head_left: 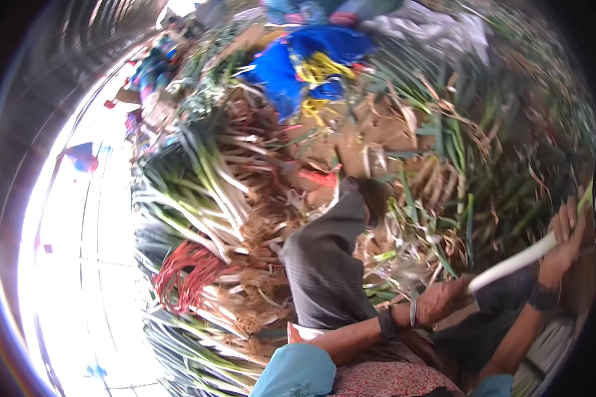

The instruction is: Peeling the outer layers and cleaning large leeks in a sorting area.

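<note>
- Item in hand: one long, slender white-and-green leek-like stalk (513, 264), held aslant across the person's right side, clear of the ground litter.
- Left hand (444, 301): closed around the white lower end; whether roots remain there cannot be told, the hand covering it.
- Right hand (566, 235): fingers curled about the upper part, where white turns green; a leaf tip shows beyond them.
- Handling, as judged: light; the white shaft fairly firm, but liable to bruise or snap if bent hard; the outer skin probably smooth and slippery when damp; the green leaves softer and apt to tear.
- Recommended hold: the firm white shaft near its lower end, with a light second grip below the leaves.
- Left of the person's leg: piled green-and-white stalks (212, 178) with brown, stringy roots (265, 231), and a bundle of thin red ties (192, 268) lying on them.
- Ahead: a crumpled blue plastic sheet (271, 73) with tangled yellow strands (321, 69).
- Right of the leg: loose, mixed green and dry leaves (460, 172).
</note>
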The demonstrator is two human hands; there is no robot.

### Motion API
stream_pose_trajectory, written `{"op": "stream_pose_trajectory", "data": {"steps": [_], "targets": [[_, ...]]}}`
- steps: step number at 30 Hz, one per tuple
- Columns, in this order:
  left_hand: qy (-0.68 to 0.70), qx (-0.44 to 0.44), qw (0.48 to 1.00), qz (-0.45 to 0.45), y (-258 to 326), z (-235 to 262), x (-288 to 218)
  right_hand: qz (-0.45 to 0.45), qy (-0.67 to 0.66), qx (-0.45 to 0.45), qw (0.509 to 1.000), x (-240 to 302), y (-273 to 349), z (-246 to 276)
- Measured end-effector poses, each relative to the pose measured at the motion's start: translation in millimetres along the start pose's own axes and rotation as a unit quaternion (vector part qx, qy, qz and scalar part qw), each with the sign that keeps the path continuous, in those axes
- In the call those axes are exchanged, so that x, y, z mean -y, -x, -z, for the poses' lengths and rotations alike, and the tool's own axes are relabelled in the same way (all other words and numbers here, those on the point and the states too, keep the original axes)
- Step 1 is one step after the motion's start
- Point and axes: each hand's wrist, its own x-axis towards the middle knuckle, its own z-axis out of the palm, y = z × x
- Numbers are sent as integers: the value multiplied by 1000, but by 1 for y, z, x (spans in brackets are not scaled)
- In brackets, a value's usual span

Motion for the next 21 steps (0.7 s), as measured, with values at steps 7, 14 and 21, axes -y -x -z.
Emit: {"op": "stream_pose_trajectory", "data": {"steps": [7, 14, 21], "targets": [[124, -319, 940, 9, 87, 62, -9, -152, 29, 181, 971, -34, 20, -242], [56, -674, 737, 10, 248, 278, 17, -92, 102, 328, 935, -42, 5, -250], [-128, -641, 725, 217, 333, 378, 122, -160, 128, -74, 976, -9, 1, -69]]}}
